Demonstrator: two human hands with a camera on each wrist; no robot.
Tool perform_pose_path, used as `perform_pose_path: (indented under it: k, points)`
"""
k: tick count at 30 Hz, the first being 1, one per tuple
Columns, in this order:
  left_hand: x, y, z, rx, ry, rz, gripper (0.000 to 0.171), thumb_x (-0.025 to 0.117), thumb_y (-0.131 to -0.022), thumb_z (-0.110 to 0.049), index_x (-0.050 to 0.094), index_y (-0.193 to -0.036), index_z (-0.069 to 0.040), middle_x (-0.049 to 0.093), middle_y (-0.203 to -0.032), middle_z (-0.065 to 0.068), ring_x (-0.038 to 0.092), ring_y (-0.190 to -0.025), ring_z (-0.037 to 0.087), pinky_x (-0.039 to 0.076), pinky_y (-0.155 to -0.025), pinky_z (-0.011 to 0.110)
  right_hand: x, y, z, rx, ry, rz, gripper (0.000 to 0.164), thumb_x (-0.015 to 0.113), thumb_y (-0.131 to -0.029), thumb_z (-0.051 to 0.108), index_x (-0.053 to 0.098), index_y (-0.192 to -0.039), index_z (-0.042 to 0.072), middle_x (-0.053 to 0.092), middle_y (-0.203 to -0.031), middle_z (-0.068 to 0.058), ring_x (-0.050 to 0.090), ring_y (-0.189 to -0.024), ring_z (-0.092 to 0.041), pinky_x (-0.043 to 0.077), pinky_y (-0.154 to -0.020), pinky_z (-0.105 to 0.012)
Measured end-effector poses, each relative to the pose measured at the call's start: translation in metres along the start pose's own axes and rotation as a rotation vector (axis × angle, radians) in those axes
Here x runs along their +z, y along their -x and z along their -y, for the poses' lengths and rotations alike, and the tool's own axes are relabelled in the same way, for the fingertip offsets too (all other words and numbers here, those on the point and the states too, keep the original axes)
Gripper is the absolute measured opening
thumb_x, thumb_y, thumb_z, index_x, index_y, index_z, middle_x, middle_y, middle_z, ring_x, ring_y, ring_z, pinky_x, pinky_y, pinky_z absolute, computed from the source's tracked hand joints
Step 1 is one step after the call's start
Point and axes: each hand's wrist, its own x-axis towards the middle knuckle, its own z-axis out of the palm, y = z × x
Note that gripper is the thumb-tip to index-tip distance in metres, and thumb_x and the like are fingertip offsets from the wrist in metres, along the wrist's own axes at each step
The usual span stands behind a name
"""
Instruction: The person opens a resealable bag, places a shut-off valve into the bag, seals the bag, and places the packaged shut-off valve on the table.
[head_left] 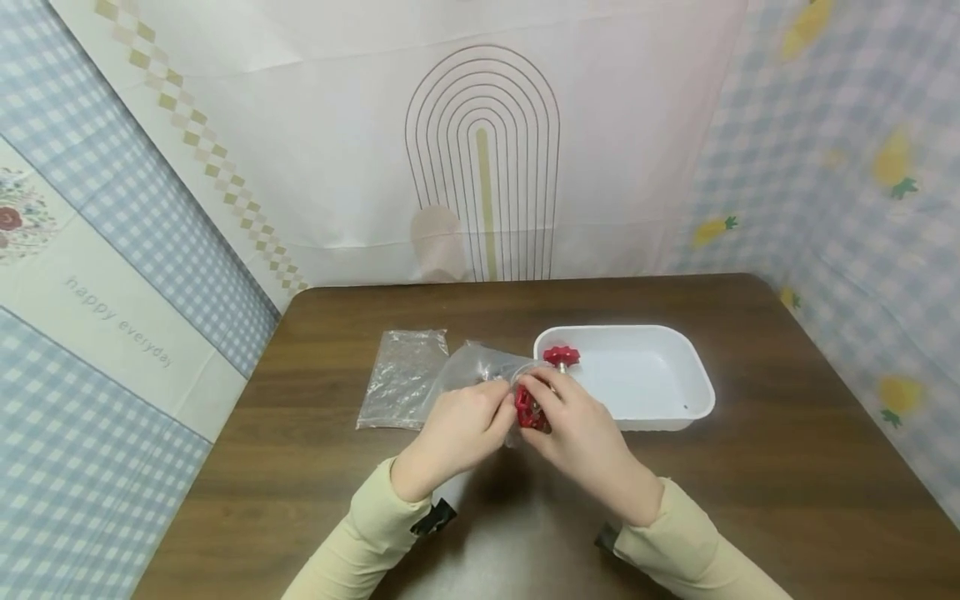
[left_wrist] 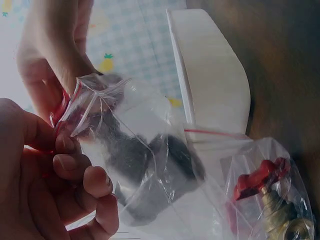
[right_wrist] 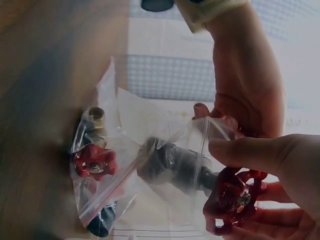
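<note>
My right hand [head_left: 588, 437] grips the red handwheel [right_wrist: 232, 200] of a valve. The valve's dark body [right_wrist: 170, 162] sits inside a clear zip bag [left_wrist: 150, 150]. My left hand [head_left: 461, 429] pinches that bag close to its mouth, near the handwheel; fingers hide part of the mouth. Beyond the hands is a second clear bag [right_wrist: 100, 195] containing another valve [left_wrist: 277, 205] with a red handwheel and a brass-coloured end. In the head view a red handwheel [head_left: 561, 357] shows at the left end of the white tray [head_left: 701, 392].
A flat clear bag [head_left: 405, 375] lies on the brown wooden table [head_left: 300, 467], left of the hands. Patterned cloth [head_left: 337, 125] hangs behind the table and along both sides.
</note>
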Motion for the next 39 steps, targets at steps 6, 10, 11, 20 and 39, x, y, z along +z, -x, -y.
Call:
perform_pose_path:
  k: [6, 10, 11, 20, 39]
  points:
    - [0.004, 0.000, -0.002, 0.032, 0.000, 0.008, 0.026, 0.050, -0.097, -0.018, 0.045, -0.072, -0.020, 0.042, -0.063, -0.007, 0.048, -0.055, 0.014, 0.045, -0.048, 0.034, 0.003, -0.002, -0.004, 0.078, -0.023, -0.026, 0.062, 0.096, -0.066, 0.016, 0.067, -0.118, -0.002, 0.064, -0.121, -0.019, 0.065, -0.107, -0.034, 0.056, -0.092, -0.047]
    - [0.003, -0.002, -0.003, 0.053, 0.044, -0.033, 0.024, 0.049, -0.098, -0.018, 0.049, -0.074, -0.019, 0.046, -0.066, -0.006, 0.050, -0.059, 0.014, 0.046, -0.052, 0.035, 0.004, -0.004, -0.005, 0.087, -0.006, 0.004, 0.060, 0.095, -0.065, 0.016, 0.068, -0.116, -0.001, 0.065, -0.118, -0.017, 0.065, -0.105, -0.032, 0.056, -0.091, -0.045]
    - [0.003, -0.002, -0.003, 0.060, 0.056, -0.042, 0.023, 0.049, -0.098, -0.017, 0.050, -0.075, -0.018, 0.048, -0.067, -0.006, 0.051, -0.060, 0.014, 0.047, -0.052, 0.035, 0.005, -0.004, -0.005, 0.086, 0.002, 0.018, 0.059, 0.095, -0.066, 0.016, 0.069, -0.116, 0.000, 0.065, -0.117, -0.015, 0.066, -0.104, -0.031, 0.057, -0.090, -0.044]
    - [0.003, -0.003, -0.002, 0.076, 0.184, -0.124, 0.026, 0.051, -0.099, -0.014, 0.072, -0.112, -0.009, 0.074, -0.101, 0.004, 0.070, -0.087, 0.017, 0.058, -0.075, 0.037, 0.004, -0.012, -0.003, 0.092, 0.019, 0.127, 0.048, 0.091, -0.070, 0.018, 0.070, -0.110, 0.003, 0.065, -0.107, -0.008, 0.065, -0.095, -0.024, 0.059, -0.084, -0.039]
    - [0.003, -0.006, -0.004, 0.105, 0.418, -0.298, 0.023, 0.046, -0.099, -0.008, 0.050, -0.076, -0.011, 0.045, -0.068, -0.001, 0.043, -0.061, 0.012, 0.038, -0.055, 0.024, -0.013, -0.025, 0.004, 0.130, -0.047, 0.189, 0.055, 0.091, -0.072, 0.015, 0.066, -0.119, 0.002, 0.069, -0.113, -0.009, 0.066, -0.103, -0.026, 0.056, -0.091, -0.041]
